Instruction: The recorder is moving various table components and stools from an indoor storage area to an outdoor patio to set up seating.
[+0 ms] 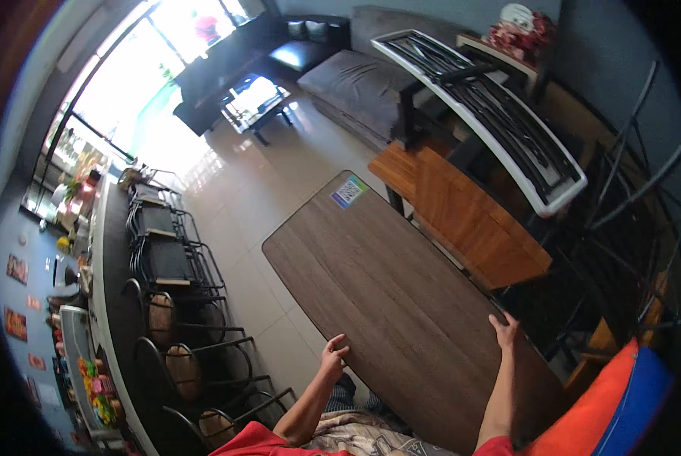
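Note:
A long dark brown wood-grain table point(386, 281) with rounded corners stretches away in front of me. My left hand point(335, 353) is closed on its left edge, fingers curled at the rim. On the opposite edge, my right hand point(506, 331) also grips the table, its fingertips at the rim. Some of the fingers are hidden beneath the edges. A square sticker with a printed code point(348, 191) lies on the table's far end. Whatever supports the tabletop is out of sight.
Stacked black metal chairs point(166, 251) line the counter at left. To the right stand an orange-brown wooden table point(470, 213) and a white-rimmed folded table point(538, 144) above it. An orange and blue cushion point(591, 403) sits near right. Farther off are a sofa point(356, 87) and low table point(254, 102).

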`<state>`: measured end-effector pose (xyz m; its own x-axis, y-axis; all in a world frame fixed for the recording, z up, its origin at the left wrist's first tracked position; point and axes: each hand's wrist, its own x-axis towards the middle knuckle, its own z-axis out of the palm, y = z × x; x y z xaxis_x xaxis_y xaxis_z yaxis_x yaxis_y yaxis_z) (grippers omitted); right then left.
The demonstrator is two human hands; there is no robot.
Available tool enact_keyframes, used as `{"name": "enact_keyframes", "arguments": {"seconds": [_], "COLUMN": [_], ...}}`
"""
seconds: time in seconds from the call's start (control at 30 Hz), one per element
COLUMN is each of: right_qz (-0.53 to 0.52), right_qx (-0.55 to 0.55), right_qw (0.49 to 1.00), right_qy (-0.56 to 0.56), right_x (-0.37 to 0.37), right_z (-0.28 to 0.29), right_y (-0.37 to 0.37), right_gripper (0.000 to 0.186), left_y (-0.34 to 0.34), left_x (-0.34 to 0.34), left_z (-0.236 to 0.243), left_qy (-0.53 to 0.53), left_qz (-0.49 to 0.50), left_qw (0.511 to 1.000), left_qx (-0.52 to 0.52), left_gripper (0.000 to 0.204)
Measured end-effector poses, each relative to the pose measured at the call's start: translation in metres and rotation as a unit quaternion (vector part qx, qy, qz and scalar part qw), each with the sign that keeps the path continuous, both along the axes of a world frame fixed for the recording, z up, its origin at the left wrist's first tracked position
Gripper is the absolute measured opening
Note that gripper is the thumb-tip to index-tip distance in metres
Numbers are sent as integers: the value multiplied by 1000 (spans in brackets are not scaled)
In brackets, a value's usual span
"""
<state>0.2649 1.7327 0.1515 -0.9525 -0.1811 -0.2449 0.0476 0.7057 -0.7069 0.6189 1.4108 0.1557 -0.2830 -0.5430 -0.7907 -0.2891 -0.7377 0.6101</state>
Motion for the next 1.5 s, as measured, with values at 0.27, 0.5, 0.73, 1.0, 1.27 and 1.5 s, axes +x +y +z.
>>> {"name": "enact_keyframes", "arguments": {"seconds": [0.27,0.5,0.73,1.0,1.27,1.5], "right_qz": [7,-3,-13,-52,-51,-8], "right_qx": [49,101,188,200,200,197], "right_qw": [999,995,981,977,978,974], "right_qy": [0,24,41,60,45,112], "right_x": [14,27,63,100,146,144], "right_z": [26,30,49,48,128,136], "right_y": [-29,-33,-85,-128,-232,-295], "right_gripper": [63,65,65,63,60,60], "left_y": [-13,-28,-65,-126,-202,-279], "left_x": [21,24,48,101,137,152], "left_z": [-11,3,28,28,63,78], "left_qy": [51,39,35,94,82,123], "left_qz": [15,10,12,-23,-71,-61], "left_qw": [997,999,999,990,975,961], "left_qx": [-62,-26,-36,-106,-193,-238], "left_gripper": [39,39,36,26,19,18]}}
